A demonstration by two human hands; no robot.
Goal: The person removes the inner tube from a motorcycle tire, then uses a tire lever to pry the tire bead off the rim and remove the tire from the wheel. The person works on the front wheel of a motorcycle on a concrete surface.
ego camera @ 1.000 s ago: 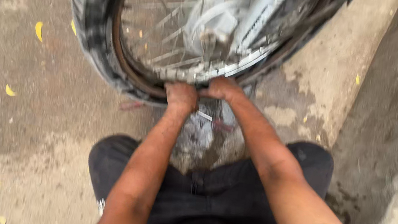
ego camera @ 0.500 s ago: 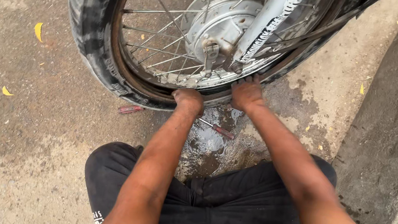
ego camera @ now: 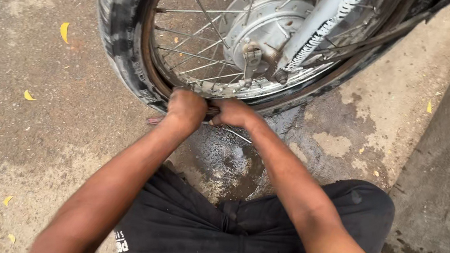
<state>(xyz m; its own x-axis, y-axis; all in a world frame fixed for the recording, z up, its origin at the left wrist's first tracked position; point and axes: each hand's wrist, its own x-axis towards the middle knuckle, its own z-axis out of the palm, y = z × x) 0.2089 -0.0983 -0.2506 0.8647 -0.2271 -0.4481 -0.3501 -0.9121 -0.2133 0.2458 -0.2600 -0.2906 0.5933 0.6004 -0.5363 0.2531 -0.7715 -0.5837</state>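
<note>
Nearest the camera, the person's black-trousered knees point(ego camera: 235, 231) fold just below the motorcycle wheel point(ego camera: 258, 39), and both forearms reach up to its lowest point. The left hand point(ego camera: 186, 108) is balled into a fist pressing on the black tyre point(ego camera: 119, 33) at the bottom of the rim point(ego camera: 154, 72); the right hand point(ego camera: 233, 113), just beside it, is curled shut on the same edge, and what it pinches cannot be told. A thin metal rod point(ego camera: 235, 133) lies on the wet concrete point(ego camera: 232, 162) under the wheel. The tyre looks loose on the rim's left side, so the seating seems partly done. No containers show. Beyond the hands sit spokes and hub point(ego camera: 265, 28).
</note>
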